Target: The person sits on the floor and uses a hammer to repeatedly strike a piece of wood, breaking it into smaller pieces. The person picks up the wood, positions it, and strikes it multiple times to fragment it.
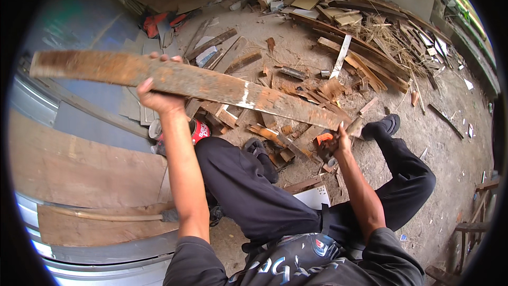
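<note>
A long, weathered wooden plank (211,83) with a white paint mark slants across in front of me, its left end higher in the picture. My left hand (161,95) is closed around it left of its middle, the fingertips showing over the far edge. At the plank's right end my right hand (343,140) is closed on it, with part of the grip hidden. Just left of that hand is an orange object (324,138); whether the hand touches it I cannot tell. Below the plank, scrap wood pieces (275,135) lie between my feet.
A heap of old boards (365,47) and splinters fills the far right. A red container (200,131) stands beside my left knee. On a brown board (69,233) at left rests a wooden-handled tool (116,215). Wooden furniture (472,226) stands at the right edge.
</note>
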A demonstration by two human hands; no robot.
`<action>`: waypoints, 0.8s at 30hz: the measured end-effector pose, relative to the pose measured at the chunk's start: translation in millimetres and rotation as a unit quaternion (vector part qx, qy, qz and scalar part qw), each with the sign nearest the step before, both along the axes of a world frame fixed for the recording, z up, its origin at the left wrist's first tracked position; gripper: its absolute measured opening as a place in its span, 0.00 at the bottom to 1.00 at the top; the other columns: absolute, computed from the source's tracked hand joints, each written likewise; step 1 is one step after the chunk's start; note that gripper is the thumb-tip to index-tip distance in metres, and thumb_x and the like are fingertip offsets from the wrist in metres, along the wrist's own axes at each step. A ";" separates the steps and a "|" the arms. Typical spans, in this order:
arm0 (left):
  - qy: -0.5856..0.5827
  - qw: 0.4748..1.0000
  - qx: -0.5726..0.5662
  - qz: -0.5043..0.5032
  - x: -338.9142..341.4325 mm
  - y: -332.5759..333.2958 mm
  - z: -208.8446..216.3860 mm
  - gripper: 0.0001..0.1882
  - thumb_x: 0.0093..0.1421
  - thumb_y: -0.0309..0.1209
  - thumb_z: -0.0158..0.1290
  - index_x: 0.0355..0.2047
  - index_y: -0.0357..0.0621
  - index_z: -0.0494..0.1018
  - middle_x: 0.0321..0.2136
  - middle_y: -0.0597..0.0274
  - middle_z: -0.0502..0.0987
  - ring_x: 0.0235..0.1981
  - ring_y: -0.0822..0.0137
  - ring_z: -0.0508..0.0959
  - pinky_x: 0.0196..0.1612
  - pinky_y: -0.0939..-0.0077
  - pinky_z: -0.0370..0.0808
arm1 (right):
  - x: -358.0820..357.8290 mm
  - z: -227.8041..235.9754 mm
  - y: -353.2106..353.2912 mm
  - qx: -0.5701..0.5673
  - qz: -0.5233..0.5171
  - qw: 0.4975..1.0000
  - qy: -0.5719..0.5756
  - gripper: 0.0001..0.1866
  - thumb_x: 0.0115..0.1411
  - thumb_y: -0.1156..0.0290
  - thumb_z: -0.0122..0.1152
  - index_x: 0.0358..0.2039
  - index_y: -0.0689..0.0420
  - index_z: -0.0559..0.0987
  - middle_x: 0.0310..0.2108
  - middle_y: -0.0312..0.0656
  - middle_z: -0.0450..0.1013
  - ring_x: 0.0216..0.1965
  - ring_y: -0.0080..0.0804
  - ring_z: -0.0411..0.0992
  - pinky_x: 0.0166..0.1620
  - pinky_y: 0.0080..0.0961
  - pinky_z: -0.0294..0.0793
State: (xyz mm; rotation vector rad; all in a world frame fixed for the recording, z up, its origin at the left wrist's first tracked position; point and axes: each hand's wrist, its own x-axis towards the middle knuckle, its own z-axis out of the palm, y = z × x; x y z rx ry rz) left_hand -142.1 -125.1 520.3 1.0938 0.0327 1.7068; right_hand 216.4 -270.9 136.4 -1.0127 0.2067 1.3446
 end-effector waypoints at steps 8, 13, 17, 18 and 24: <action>-0.035 0.986 -0.123 0.111 -61.9 36.8 -12.2 0.45 0.58 0.58 0.54 0.68 0.45 0.57 0.57 0.50 0.67 0.57 0.54 0.70 0.65 0.40 0.61 | 112.0 146.7 53.0 0.281 -0.083 0.947 -0.131 0.18 0.65 0.47 0.62 0.28 0.46 0.71 0.15 0.27 0.60 0.13 0.20 0.56 0.15 0.23 0.54; -0.068 0.937 -0.332 0.087 -43.4 74.0 -68.8 0.52 0.57 0.71 0.50 0.67 0.44 0.58 0.63 0.50 0.65 0.62 0.49 0.66 0.66 0.39 0.60 | 174.3 267.4 53.3 0.291 -0.164 0.908 -0.255 0.14 0.65 0.55 0.66 0.31 0.48 0.73 0.21 0.28 0.61 0.17 0.19 0.57 0.23 0.19 0.57; -0.084 0.923 -0.376 0.023 16.8 82.0 -113.3 0.52 0.55 0.73 0.50 0.67 0.46 0.59 0.66 0.52 0.63 0.65 0.51 0.64 0.67 0.40 0.59 | 229.6 350.3 35.5 0.308 -0.210 0.865 -0.335 0.16 0.64 0.54 0.67 0.32 0.49 0.72 0.21 0.29 0.61 0.17 0.19 0.58 0.22 0.20 0.58; -0.127 0.906 -0.403 -0.005 57.2 67.5 -120.4 0.51 0.55 0.75 0.48 0.67 0.49 0.61 0.67 0.54 0.63 0.66 0.52 0.64 0.66 0.37 0.58 | 251.0 370.5 25.5 0.287 -0.235 0.853 -0.368 0.17 0.63 0.53 0.67 0.33 0.51 0.71 0.19 0.29 0.61 0.16 0.19 0.59 0.20 0.21 0.58; -0.204 0.820 -0.516 -0.144 183.3 -0.2 -158.1 0.39 0.61 0.71 0.44 0.51 0.49 0.73 0.43 0.56 0.78 0.45 0.57 0.78 0.56 0.43 0.71 | 332.5 473.5 2.5 0.275 -0.254 0.692 -0.617 0.19 0.61 0.51 0.70 0.31 0.50 0.71 0.18 0.29 0.61 0.15 0.19 0.59 0.18 0.20 0.58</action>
